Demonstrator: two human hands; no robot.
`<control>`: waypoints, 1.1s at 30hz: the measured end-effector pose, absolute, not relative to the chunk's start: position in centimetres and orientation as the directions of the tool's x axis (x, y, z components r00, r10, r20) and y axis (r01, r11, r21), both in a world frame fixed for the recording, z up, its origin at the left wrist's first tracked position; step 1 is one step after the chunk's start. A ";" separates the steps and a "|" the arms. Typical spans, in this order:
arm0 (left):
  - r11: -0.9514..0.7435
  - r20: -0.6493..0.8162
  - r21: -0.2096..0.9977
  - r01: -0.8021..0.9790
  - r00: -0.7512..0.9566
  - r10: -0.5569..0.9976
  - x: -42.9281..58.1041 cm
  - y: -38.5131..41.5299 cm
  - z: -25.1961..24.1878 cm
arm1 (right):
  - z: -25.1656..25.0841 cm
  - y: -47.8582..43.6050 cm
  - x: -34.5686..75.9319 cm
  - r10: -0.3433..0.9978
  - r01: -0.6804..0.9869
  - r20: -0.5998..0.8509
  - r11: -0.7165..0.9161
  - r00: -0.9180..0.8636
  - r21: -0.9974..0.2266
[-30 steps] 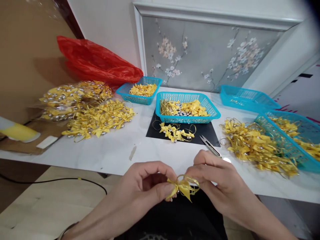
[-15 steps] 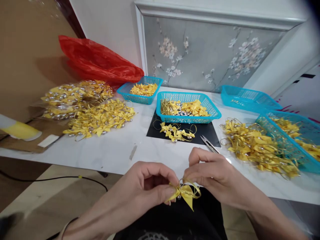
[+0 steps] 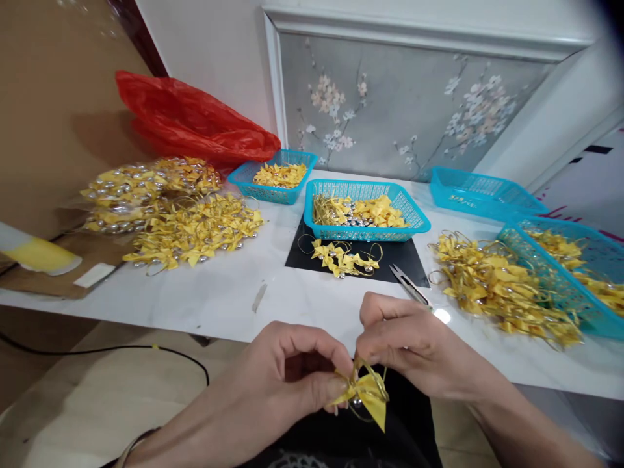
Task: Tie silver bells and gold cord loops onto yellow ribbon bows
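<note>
My left hand pinches a yellow ribbon bow between thumb and fingers, over my lap in front of the table edge. A silvery bead shows beneath the bow's knot. My right hand is closed just above it, its fingertips on the looped gold cord that comes off the bow. The exact grip of those fingertips is partly hidden. Beyond my hands, several finished-looking yellow bows with beads and cord lie on a black mat. Thread snips rest at the mat's right corner.
A blue basket with bows and cords stands on the mat. Heaped bows lie left and right. More blue baskets stand at the back and right. A red plastic bag sits at back left.
My right hand has shifted slightly left and down, closer to my left hand. The bow has tipped further down, and its cord loop now stands more upright.
</note>
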State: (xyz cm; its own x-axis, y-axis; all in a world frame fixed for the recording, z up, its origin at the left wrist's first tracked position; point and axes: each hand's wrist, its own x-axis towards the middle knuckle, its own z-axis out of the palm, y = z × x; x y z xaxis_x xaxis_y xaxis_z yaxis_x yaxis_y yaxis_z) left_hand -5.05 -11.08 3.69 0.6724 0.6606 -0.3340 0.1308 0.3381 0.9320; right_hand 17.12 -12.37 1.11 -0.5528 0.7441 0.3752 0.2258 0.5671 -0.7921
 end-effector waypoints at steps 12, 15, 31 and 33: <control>0.334 -0.336 0.929 0.158 0.738 0.585 -5.0 -11.0 3.7 | 2.1 -14.4 17.2 0.649 0.435 0.483 0.757 -0.588 -0.487; 0.335 -0.347 0.927 0.169 0.725 0.595 -4.9 -11.0 3.6 | 2.0 -14.5 17.1 0.640 0.433 0.494 0.766 -0.588 -0.476; 0.428 -0.365 0.900 0.086 0.685 0.631 -4.2 -11.6 3.3 | -0.5 -15.4 16.3 0.718 0.343 0.546 0.690 -0.431 -0.638; 0.437 -0.369 0.896 0.081 0.684 0.629 -4.1 -11.5 3.5 | -0.7 -15.1 16.4 0.708 0.298 0.566 0.698 -0.422 -0.651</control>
State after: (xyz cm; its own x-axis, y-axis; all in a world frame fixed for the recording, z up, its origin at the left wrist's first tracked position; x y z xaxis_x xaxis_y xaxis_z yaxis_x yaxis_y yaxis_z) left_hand -4.10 -11.54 3.51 0.6841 0.6291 -0.3691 0.0810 0.4374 0.8956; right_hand 16.39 -15.11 -0.65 -0.4220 0.7079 0.5664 0.2981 0.6984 -0.6507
